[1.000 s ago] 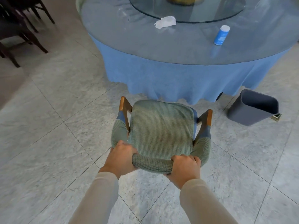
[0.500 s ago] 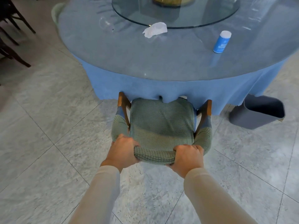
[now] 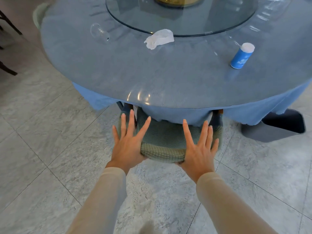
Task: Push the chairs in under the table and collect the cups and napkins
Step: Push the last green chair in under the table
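A green-covered chair [image 3: 164, 142] stands with its seat mostly under the round blue-clothed table [image 3: 168, 78]; only its backrest top and rear seat show. My left hand [image 3: 129, 142] and my right hand [image 3: 198, 146] lie with straight, spread fingers over the backrest's two ends, palms at its top rail. On the table lie a crumpled white napkin [image 3: 159, 38], a clear glass [image 3: 99, 32] on its side at the left, and a blue paper cup [image 3: 242, 55] at the right.
A glass turntable [image 3: 219, 26] sits at the table's centre. A dark grey bin [image 3: 276, 127] stands on the tiled floor at the right, beside the cloth. Another green chair back [image 3: 39, 15] shows at the table's far left. Dark chair legs [image 3: 8, 29] stand at the left edge.
The chair has slid forward under the table. Both hands, which gripped the backrest top, have let go and now have straight, spread fingers. The view has moved closer to the table.
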### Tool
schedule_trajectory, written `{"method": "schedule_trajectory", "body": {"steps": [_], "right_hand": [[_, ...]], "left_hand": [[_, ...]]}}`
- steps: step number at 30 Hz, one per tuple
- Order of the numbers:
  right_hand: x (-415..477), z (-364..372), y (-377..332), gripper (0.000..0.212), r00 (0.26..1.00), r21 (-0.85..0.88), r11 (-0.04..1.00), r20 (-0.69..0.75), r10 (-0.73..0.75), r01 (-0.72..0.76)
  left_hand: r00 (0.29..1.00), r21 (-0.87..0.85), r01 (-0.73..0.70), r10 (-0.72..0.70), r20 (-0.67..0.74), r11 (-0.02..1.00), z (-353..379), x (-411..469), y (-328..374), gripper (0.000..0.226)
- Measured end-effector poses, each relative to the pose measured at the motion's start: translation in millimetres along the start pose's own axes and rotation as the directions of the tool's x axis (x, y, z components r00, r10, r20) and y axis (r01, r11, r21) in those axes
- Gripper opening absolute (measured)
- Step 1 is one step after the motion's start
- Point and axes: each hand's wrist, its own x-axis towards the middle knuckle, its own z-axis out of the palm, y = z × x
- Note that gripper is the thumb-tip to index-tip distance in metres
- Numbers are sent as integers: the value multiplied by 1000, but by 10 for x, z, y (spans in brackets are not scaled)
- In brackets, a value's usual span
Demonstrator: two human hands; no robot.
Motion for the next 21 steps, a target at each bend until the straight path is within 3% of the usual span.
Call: {"method": "schedule_trajectory", "body": {"steps": [11, 21], "right_hand": [[1079, -176, -102, 151, 997, -93, 993, -27, 70, -72], [1319, -95, -22, 143, 999, -105, 993, 5, 47, -47]], "left_hand": [[996, 211, -52, 66, -58, 976, -193, 1147, -102, 152], [995, 206, -93, 95, -1, 974, -148, 1372, -161, 148]]}}
